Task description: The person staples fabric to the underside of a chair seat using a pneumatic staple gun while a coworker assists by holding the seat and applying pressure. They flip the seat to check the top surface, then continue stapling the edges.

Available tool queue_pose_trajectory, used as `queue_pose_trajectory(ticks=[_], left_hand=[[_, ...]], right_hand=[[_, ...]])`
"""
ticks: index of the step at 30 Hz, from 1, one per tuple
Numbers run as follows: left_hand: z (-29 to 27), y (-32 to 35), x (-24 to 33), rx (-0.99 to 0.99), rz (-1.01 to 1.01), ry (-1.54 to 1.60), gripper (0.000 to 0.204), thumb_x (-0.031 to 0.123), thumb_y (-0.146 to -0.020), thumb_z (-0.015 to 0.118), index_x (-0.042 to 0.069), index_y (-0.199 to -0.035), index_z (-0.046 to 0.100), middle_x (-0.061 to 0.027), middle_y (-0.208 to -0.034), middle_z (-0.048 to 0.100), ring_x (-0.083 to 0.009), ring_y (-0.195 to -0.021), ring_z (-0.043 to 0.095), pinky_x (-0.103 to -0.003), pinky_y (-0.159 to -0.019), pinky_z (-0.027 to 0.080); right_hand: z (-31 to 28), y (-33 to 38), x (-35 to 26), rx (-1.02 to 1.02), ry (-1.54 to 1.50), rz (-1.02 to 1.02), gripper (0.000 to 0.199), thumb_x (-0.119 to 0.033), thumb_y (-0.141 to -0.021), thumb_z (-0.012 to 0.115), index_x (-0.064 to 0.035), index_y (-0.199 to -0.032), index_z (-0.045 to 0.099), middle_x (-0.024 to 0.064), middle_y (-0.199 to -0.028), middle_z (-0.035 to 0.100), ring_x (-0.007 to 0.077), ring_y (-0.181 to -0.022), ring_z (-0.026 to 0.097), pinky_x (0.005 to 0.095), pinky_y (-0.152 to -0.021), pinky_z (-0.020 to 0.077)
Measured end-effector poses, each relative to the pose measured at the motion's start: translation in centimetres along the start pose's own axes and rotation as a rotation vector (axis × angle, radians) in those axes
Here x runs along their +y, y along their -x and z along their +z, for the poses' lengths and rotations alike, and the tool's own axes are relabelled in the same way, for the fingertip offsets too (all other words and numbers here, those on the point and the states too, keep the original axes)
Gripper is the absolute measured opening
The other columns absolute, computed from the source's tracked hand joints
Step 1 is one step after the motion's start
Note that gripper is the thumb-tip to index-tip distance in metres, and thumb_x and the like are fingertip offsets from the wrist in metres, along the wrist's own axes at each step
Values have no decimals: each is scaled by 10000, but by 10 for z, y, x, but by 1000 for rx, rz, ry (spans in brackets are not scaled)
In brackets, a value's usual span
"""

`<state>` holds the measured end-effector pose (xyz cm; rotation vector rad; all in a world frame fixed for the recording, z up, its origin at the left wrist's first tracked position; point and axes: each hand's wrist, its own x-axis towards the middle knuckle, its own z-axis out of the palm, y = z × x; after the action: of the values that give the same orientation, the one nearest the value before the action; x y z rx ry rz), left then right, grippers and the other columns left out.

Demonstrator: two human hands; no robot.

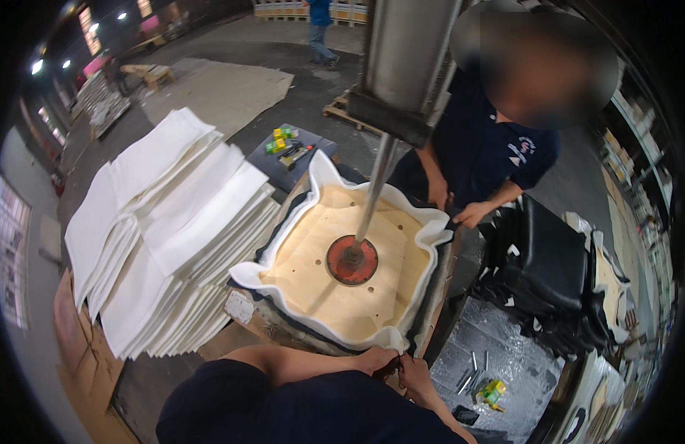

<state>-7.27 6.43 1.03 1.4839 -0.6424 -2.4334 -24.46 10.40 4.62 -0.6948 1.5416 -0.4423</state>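
Observation:
A plywood seat board (pixel 320 244) lies on white padding (pixel 246 275), whose edges and corners stand up around it. Black cover material (pixel 294 320) shows outside the padding. At the near right corner, my left hand (pixel 379 361) and my right hand (pixel 415 372) come together, fingers closed on the edge of the black cover; the exact grip is partly hidden. A metal press rod (pixel 373 185) comes down onto a round red plate (pixel 351 260) in the middle of the board. Opposite me, a co-worker's hands (pixel 470 214) are at the far right corner.
A tall stack of white padding sheets (pixel 165 222) stands at the left. Behind lies a small grey surface (pixel 313 140) with tools and small boxes. Black upholstered pieces (pixel 549 251) are piled at the right, beside a plastic-covered surface (pixel 498 414) holding metal strips and a yellow-green box (pixel 493 392).

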Motion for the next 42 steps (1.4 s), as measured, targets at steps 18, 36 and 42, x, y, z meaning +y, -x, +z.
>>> queue_pose_trajectory(ticks=[18,36,42], left_hand=[[-165,163,34,76,314,-421,334,338,-1129,661,28,-1142,785,-85,-873,776,-141,-744,746,-323,-668,636],[-409,172,112,215,-133,-347,560,575,-1020,748,17,-979,759,-78,-685,649,-200,-497,610,-377,-452,502],[-419,145,105,61,13,-257,425,483,-1100,667,75,-1004,743,-33,-684,609,-161,-476,498,-355,-430,375]], right_hand=[[12,23,27,259,-185,-2,509,-511,-1156,593,-52,-940,631,35,-709,575,158,-553,541,330,-512,448],[406,-102,-103,-526,-913,506,670,-716,-1105,503,-74,-1160,683,80,-975,703,259,-845,708,423,-694,575],[424,-115,-100,-190,-742,433,591,-575,-1163,504,-36,-968,648,41,-704,542,223,-570,536,420,-561,465]])
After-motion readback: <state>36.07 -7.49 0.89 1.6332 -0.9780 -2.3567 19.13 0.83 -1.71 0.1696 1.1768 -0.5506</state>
